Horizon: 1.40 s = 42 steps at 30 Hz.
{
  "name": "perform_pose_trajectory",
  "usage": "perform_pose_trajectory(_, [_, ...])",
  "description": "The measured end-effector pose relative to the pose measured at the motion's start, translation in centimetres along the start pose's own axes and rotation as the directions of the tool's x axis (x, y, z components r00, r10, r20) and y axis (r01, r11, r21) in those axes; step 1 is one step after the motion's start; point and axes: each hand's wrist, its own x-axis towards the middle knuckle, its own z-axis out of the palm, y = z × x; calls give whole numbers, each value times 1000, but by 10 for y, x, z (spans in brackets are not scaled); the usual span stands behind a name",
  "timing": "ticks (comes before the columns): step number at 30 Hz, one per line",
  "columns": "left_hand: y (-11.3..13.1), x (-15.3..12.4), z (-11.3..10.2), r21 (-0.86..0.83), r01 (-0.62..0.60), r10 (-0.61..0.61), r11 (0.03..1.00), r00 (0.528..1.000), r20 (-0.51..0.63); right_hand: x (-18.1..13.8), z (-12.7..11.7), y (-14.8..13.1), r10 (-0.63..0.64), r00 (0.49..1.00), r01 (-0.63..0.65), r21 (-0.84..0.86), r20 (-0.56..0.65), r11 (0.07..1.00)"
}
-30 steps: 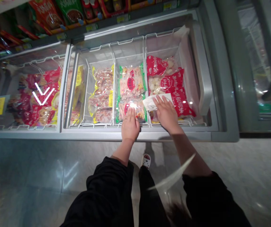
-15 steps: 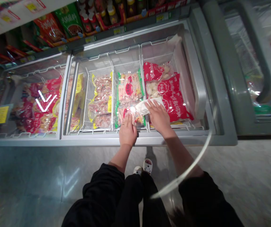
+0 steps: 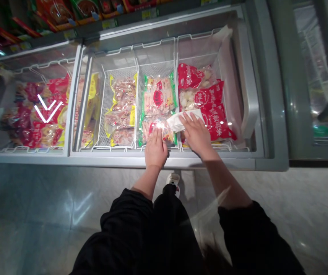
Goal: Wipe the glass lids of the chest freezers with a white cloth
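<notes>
I stand at an open chest freezer (image 3: 164, 162) with wire baskets of frozen food bags. My left hand (image 3: 155, 149) lies flat, fingers together, on a green-edged bag (image 3: 158, 100) in the middle basket. My right hand (image 3: 196, 132) is spread flat on a white cloth (image 3: 178, 120) that it presses against the divider and the red bags (image 3: 210, 107) in the right basket. A thin clear plastic bag (image 3: 210, 217) hangs by my right forearm.
Yellow-edged bags (image 3: 120, 110) fill the basket to the left, and red bags (image 3: 40, 114) lie under the closed glass lid further left. The slid-back lid (image 3: 247, 88) sits at the right. A shelf of packets (image 3: 66, 15) runs behind. A second freezer (image 3: 319, 76) stands right.
My right hand with the white cloth has shifted slightly along the red bags and divider. My left hand stays on the green-edged bag. The view has swayed a little.
</notes>
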Motion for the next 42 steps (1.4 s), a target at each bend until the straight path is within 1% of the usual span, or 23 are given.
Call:
perform_pose_trajectory(3, [0, 0, 0, 2, 8, -8, 1000, 1000, 11, -5, -2, 14, 80, 995, -81, -15, -63, 997])
perform_pose_trajectory(6, [0, 0, 2, -3, 9, -9, 1000, 1000, 7, -30, 7, 11, 121, 990, -124, -40, -73, 991])
perform_pose_trajectory(9, [-1, 0, 3, -6, 4, -4, 1000, 1000, -9, -46, 19, -5, 98, 995, -99, -32, -32, 995])
perform_pose_trajectory(11, [-2, 0, 4, -8, 1, -1, 1000, 1000, -20, -41, 21, -13, 48, 999, -48, -17, -16, 999])
perform_pose_trajectory(13, [-3, 0, 3, -8, -1, 1, 1000, 1000, -20, -25, 18, -12, 1, 1000, -1, -11, -6, 1000])
perform_pose_trajectory(15, [-2, 0, 2, -2, 1, -1, 1000, 1000, -5, -7, 11, 0, -9, 1000, 9, -14, -4, 1000])
perform_pose_trajectory(17, [-2, 0, 0, 7, 12, -12, 1000, 1000, 13, 2, 4, 20, 28, 999, -29, -20, -27, 999])
perform_pose_trajectory(18, [-1, 1, 0, 10, 18, -18, 1000, 1000, 18, 2, 1, 31, 54, 997, -55, -18, -46, 998])
perform_pose_trajectory(20, [0, 2, -1, 11, 20, -21, 1000, 1000, 24, -9, -3, 47, 113, 989, -114, -8, -96, 993])
perform_pose_trajectory(22, [0, 2, -1, 8, 6, -7, 1000, 1000, 24, -28, -2, 52, 161, 978, -163, -5, -133, 987])
perform_pose_trajectory(24, [0, 3, 0, 2, -15, 15, 1000, 1000, 22, -47, 2, 45, 187, 975, -191, -20, -122, 981])
perform_pose_trajectory(26, [-1, 3, 1, -4, -28, 28, 1000, 1000, 8, -58, 6, 29, 198, 977, -202, -41, -73, 979])
perform_pose_trajectory(28, [-3, 2, 3, -7, -34, 34, 999, 999, -14, -56, 10, 14, 175, 984, -176, -53, -29, 983])
perform_pose_trajectory(30, [-4, 2, 4, -3, -48, 48, 999, 998, -27, -42, 9, 6, 110, 994, -110, -44, -10, 993])
perform_pose_trajectory(32, [-5, 2, 5, 9, -74, 75, 997, 997, -21, -23, 3, 9, 57, 998, -57, -22, -14, 998])
perform_pose_trajectory(33, [-6, 2, 5, 18, -85, 85, 996, 996, -16, -14, -1, 13, 52, 998, -52, -11, -23, 999])
perform_pose_trajectory(36, [-7, 2, 6, 44, -86, 86, 995, 996, -8, -1, -12, 32, 105, 992, -104, 16, -71, 994])
perform_pose_trajectory(39, [-6, 3, 5, 62, -71, 72, 996, 997, -11, -15, -11, 40, 163, 979, -161, 25, -120, 987])
perform_pose_trajectory(42, [-6, 3, 6, 66, -73, 74, 995, 997, -21, -40, -2, 30, 218, 971, -218, 5, -98, 976])
